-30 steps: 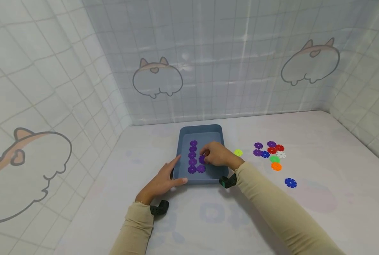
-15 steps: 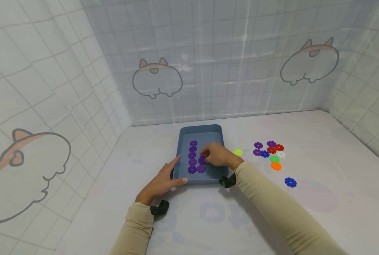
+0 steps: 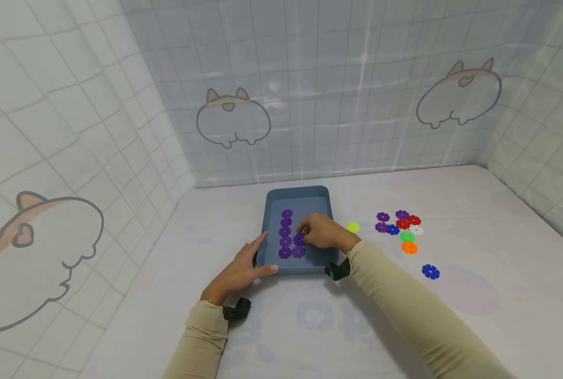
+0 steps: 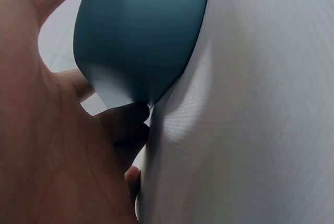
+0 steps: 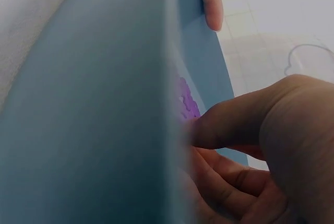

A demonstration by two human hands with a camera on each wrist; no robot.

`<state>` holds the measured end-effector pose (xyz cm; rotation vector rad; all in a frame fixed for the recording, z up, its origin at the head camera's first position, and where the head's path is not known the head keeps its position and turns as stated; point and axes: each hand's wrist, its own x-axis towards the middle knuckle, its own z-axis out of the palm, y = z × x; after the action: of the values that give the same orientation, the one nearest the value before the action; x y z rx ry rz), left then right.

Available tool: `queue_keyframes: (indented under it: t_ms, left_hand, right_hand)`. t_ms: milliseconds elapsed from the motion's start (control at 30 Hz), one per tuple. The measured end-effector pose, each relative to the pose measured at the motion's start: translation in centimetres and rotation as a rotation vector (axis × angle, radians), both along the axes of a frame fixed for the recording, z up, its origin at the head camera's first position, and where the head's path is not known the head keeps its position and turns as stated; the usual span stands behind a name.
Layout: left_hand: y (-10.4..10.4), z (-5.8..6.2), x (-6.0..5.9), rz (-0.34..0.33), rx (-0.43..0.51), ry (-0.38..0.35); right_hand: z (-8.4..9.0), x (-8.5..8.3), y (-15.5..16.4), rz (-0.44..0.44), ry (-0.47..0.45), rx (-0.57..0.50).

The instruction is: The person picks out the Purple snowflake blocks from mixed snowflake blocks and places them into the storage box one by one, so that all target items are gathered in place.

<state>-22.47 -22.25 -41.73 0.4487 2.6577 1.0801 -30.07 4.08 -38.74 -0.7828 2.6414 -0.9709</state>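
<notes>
Tray (image 3: 297, 193), blue-grey, shallow and rectangular with rounded corners, sits between your hands on the pale printed cloth (image 3: 309, 342). Your right hand (image 3: 324, 231) is over it, grasping a thin, flower-edged purple disc (image 3: 298, 239) low in the tray, with thumb and index finger bent at its rim. In your right wrist view a little purple shows just beyond the thumb; which disc that is, you cannot tell. Just on your side of this grip lies a matching purple disc (image 3: 298, 251). Left of both runs a column of five purple discs (image 3: 285, 231), lying on the tray's floor and reaching farther from you than your fingertips.

Your left hand (image 3: 237, 271) grasps the tray's near left corner, thumb at the near rim, index finger along the left side.

Right of your right-hand grip, outside the tray, lies a yellow disc (image 3: 353, 227). Well to the right of that is a loose cluster: three purple pieces (image 3: 383, 216), a blue one (image 3: 392, 229), two red ones (image 3: 403, 224), a white one (image 3: 416, 230), a green one (image 3: 406, 237) and an orange one (image 3: 409, 247). A lone blue disc (image 3: 430, 271) lies apart, nearer you.
</notes>
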Motion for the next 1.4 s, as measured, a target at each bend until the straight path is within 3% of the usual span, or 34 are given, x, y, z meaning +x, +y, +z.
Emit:
queue_keyframes:
  t_ms: [533,867,1400]
  left_hand:
    - [0.03,0.25,0.02,-0.004,0.006,-0.005]
    - [-0.03,0.23,0.0,-0.008,0.01,0.002]
    - [0.04,0.23,-0.02,0.002,0.003,-0.003]
  right_hand:
    - [0.2,-0.3,0.77,0.056,-0.043,-0.034]
    - [0.09,-0.46,0.86,0.046,-0.119,-0.07]
    - [0.15,-0.37,0.78,0.027,-0.129,-0.074]
